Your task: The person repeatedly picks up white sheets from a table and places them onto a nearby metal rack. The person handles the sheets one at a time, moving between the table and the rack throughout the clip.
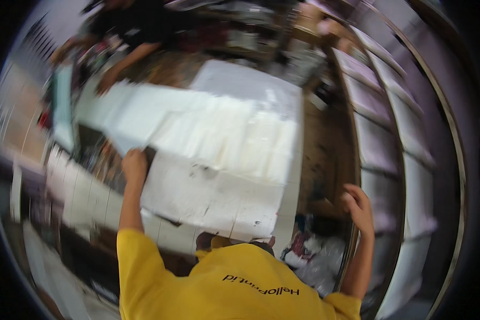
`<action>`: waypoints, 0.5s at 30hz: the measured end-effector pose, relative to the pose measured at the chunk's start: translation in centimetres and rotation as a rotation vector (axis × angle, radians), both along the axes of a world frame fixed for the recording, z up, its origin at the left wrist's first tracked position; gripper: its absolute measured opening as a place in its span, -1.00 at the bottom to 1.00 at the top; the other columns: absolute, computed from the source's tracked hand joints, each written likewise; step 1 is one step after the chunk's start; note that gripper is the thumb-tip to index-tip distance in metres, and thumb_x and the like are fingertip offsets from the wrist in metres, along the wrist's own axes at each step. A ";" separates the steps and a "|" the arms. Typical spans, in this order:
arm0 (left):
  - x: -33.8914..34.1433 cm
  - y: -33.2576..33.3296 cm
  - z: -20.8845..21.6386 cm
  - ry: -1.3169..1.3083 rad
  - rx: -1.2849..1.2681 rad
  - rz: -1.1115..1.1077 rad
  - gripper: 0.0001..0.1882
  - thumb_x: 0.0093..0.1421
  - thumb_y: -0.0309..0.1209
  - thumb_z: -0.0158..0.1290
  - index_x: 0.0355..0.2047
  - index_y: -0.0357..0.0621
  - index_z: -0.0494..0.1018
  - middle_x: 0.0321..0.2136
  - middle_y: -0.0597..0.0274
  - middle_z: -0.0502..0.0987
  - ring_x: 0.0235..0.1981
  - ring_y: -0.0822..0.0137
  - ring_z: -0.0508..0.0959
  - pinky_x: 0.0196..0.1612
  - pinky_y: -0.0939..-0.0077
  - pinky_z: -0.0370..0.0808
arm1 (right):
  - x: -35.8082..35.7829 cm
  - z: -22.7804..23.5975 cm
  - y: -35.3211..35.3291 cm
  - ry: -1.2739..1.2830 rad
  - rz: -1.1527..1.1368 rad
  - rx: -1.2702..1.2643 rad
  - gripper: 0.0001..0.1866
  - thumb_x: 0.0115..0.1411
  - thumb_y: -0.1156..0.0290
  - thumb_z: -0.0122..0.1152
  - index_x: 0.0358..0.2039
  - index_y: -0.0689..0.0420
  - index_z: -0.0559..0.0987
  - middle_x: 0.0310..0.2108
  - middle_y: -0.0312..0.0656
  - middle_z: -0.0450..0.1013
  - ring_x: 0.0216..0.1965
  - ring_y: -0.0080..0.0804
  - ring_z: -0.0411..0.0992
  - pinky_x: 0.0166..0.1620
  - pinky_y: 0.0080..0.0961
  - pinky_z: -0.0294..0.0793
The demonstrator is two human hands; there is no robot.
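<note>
My left hand (135,164) is closed on the near left edge of a long white sheet (197,125) lying across a white, ink-stained table (213,197). The sheet looks like several overlapping pale panels, though motion blur hides the detail. My right hand (357,205) is off the table to the right, fingers spread and holding nothing, close to the wooden rail of a rack (352,160). My yellow shirt (229,288) fills the lower middle.
Another person in dark clothing stands at the far left end, a hand (106,82) resting on the sheet. The rack on the right holds several pale sheets (378,144). Crumpled cloth and clutter (312,256) lie on the floor between table and rack.
</note>
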State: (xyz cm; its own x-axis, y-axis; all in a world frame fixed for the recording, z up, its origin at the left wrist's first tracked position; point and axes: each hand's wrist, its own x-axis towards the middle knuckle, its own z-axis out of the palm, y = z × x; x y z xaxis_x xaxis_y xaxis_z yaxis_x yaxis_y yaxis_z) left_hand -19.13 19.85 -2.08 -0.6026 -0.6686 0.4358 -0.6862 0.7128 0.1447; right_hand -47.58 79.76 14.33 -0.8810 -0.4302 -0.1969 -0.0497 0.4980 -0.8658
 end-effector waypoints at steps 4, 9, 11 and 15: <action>-3.0 4.7 4.1 0.240 0.167 -0.255 -0.84 0.29 -0.50 -0.04 -0.25 -0.35 0.49 -0.37 -0.10 0.50 -0.34 -0.10 0.51 -0.26 0.16 0.46 | 2.2 -2.2 -4.6 -0.042 0.098 -0.107 -0.56 0.27 0.39 0.20 0.15 0.12 0.42 -0.33 -0.35 0.45 -0.35 -0.66 0.37 -0.31 -0.64 0.42; -9.3 17.4 9.0 0.209 0.161 -0.662 -0.86 0.27 -0.54 0.01 -0.23 -0.38 0.50 -0.48 -0.07 0.46 -0.43 -0.07 0.48 -0.37 0.14 0.42 | 5.1 -2.6 -11.8 0.017 0.474 -0.318 -0.30 0.25 0.29 0.24 0.35 0.03 0.19 -0.18 -0.19 0.45 -0.29 -0.53 0.45 -0.19 -0.50 0.49; -11.2 22.5 9.6 0.143 0.242 -0.817 -0.87 0.22 -0.58 0.05 -0.24 -0.36 0.51 -0.49 -0.06 0.45 -0.47 -0.06 0.48 -0.40 0.16 0.41 | 6.4 -2.2 -13.4 0.217 0.422 -0.311 -0.39 0.26 0.24 0.22 0.28 0.06 0.27 -0.18 -0.13 0.47 -0.34 -0.38 0.50 -0.23 -0.44 0.51; -13.0 31.8 10.7 0.086 0.405 -1.136 -0.82 0.25 -0.59 -0.01 -0.16 -0.39 0.48 -0.47 -0.08 0.45 -0.46 -0.09 0.48 -0.39 0.14 0.40 | 6.2 -1.3 -10.8 0.214 0.255 -0.184 -0.65 0.24 0.26 0.21 -0.02 0.16 0.49 -0.35 -0.11 0.51 -0.38 -0.28 0.51 -0.26 -0.42 0.49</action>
